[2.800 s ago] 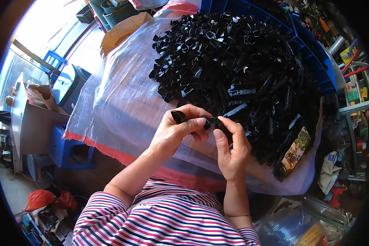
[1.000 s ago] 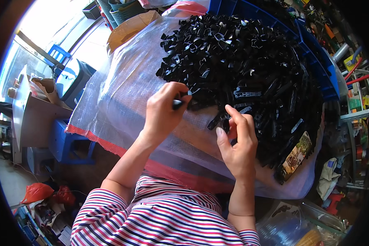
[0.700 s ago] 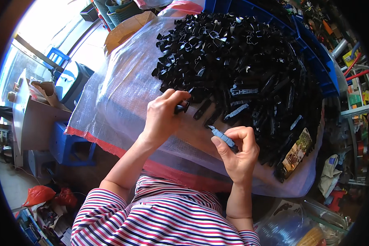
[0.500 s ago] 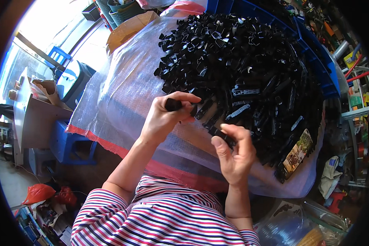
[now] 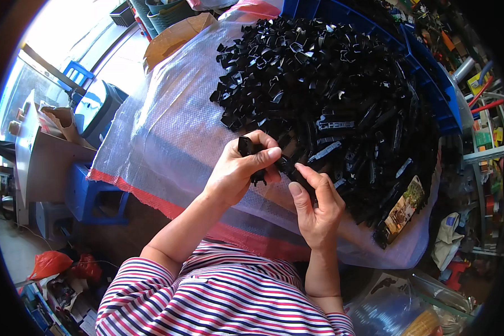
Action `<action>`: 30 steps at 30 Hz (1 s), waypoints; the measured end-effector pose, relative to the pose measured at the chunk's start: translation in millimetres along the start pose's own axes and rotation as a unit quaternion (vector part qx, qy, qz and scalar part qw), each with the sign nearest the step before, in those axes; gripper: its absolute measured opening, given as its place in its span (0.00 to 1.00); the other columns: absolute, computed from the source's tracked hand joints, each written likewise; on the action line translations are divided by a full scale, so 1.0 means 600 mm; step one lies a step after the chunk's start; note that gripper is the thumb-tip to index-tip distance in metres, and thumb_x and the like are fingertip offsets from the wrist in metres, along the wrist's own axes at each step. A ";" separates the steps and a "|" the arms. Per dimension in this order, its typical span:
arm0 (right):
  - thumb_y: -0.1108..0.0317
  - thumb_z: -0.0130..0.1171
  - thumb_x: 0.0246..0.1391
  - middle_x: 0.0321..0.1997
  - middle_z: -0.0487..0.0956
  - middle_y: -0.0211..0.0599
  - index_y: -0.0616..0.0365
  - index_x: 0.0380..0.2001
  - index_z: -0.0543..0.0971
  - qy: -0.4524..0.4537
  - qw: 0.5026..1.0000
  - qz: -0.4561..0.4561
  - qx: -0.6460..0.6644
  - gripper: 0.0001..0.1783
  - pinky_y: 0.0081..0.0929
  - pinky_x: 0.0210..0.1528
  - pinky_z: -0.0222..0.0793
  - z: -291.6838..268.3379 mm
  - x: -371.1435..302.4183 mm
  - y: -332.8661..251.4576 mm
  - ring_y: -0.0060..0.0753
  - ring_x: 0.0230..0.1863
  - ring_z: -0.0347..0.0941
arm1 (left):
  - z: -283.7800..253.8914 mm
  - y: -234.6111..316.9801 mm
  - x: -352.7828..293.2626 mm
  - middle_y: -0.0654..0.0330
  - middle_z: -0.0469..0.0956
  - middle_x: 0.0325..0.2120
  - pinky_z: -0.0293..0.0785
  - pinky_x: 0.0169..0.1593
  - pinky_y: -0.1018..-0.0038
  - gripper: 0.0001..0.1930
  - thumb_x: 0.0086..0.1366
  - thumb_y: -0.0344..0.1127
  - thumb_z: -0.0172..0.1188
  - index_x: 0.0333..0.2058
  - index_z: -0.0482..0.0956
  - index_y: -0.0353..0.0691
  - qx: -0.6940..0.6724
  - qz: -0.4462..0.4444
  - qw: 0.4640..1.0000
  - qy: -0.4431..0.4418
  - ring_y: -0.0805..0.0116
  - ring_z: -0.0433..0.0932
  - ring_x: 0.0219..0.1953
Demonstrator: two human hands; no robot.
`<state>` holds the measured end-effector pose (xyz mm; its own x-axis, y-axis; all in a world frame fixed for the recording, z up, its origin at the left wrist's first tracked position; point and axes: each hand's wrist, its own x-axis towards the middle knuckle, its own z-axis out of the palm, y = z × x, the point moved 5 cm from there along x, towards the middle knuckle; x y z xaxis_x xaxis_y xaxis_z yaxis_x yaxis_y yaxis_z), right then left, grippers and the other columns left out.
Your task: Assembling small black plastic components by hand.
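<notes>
My left hand (image 5: 229, 173) is closed on a black plastic part (image 5: 248, 148), with its thumb stretched toward my right hand. Between thumb and fingers, my right hand (image 5: 321, 215) grips a narrow black plastic piece (image 5: 299, 176). The two hands are close together over the near edge of the pile, and the far end of the narrow piece is at my left fingertips. Whether the two parts are joined cannot be made out. Ahead lies a big heap of black plastic parts (image 5: 302, 73), short angular ones at the back and longer strips nearer me.
A white woven sack (image 5: 168, 123) with a red hem lies under the heap. Blue crate walls (image 5: 425, 61) border it at the far right. A phone-like slab with a picture on it (image 5: 403, 210) rests at the heap's right edge. A blue stool (image 5: 98, 196) stands left.
My left hand has moved right and its thumb has come over toward the piece in my right hand. The hands are now almost touching. My right hand has barely shifted.
</notes>
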<state>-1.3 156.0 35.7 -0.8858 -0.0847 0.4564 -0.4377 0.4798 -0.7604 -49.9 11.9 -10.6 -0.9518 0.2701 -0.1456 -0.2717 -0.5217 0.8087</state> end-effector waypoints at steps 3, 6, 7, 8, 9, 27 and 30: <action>0.68 0.55 0.54 0.30 0.76 0.36 0.64 0.39 0.74 0.009 0.999 0.026 0.030 0.12 0.20 0.34 0.67 -0.002 -0.006 0.009 0.25 0.30 0.71 | -0.001 -0.003 0.003 0.62 0.74 0.24 0.71 0.25 0.82 0.08 0.57 0.33 0.60 0.30 0.72 0.37 -0.007 0.009 1.000 0.008 0.75 0.74 0.20; 0.65 0.52 0.56 0.30 0.76 0.32 0.63 0.39 0.75 0.020 0.996 0.069 0.057 0.12 0.16 0.33 0.64 -0.007 -0.011 0.013 0.19 0.29 0.69 | 0.003 -0.005 0.003 0.63 0.73 0.23 0.71 0.24 0.82 0.08 0.58 0.34 0.60 0.30 0.72 0.37 -0.008 0.020 1.000 0.013 0.75 0.74 0.20; 0.65 0.52 0.56 0.29 0.76 0.31 0.64 0.38 0.75 0.011 0.996 0.072 0.057 0.12 0.15 0.32 0.64 -0.006 -0.011 0.014 0.18 0.28 0.68 | 0.006 -0.005 0.002 0.63 0.72 0.23 0.71 0.24 0.83 0.08 0.58 0.34 0.60 0.30 0.72 0.37 -0.003 0.027 1.000 0.009 0.76 0.74 0.20; 0.64 0.52 0.57 0.28 0.76 0.30 0.64 0.38 0.75 0.002 0.996 0.075 0.057 0.13 0.14 0.32 0.63 -0.005 -0.011 0.015 0.18 0.27 0.67 | 0.008 -0.005 0.002 0.63 0.72 0.23 0.71 0.24 0.83 0.08 0.58 0.34 0.60 0.30 0.72 0.37 -0.003 0.026 1.000 0.008 0.76 0.74 0.20; 0.64 0.52 0.57 0.28 0.76 0.30 0.64 0.38 0.75 0.003 0.996 0.076 0.056 0.13 0.14 0.32 0.63 -0.005 -0.011 0.014 0.18 0.27 0.67 | 0.009 -0.004 0.000 0.64 0.72 0.21 0.70 0.24 0.83 0.08 0.58 0.34 0.60 0.30 0.72 0.37 0.011 0.032 0.999 0.011 0.77 0.73 0.20; 0.63 0.51 0.58 0.20 0.69 0.29 0.62 0.30 0.70 -0.025 0.987 0.136 0.079 0.11 0.17 0.23 0.61 0.022 -0.017 0.012 0.18 0.21 0.64 | 0.033 0.027 -0.043 0.64 0.73 0.20 0.66 0.22 0.84 0.03 0.57 0.24 0.58 0.28 0.73 0.33 0.277 0.243 0.925 0.091 0.81 0.71 0.19; 0.64 0.53 0.56 0.21 0.74 0.38 0.61 0.32 0.69 -0.019 0.990 0.112 0.080 0.11 0.25 0.23 0.67 0.038 -0.013 0.007 0.34 0.22 0.75 | 0.036 0.033 -0.050 0.62 0.73 0.21 0.65 0.23 0.85 0.01 0.58 0.23 0.55 0.29 0.73 0.32 0.296 0.280 0.910 0.075 0.81 0.69 0.19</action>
<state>0.1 138.7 18.4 -0.9672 -0.0269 0.2527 -0.2462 0.3454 -0.9056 -23.6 10.7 22.2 -0.9381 -0.0409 0.3440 0.3444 -0.0036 0.9388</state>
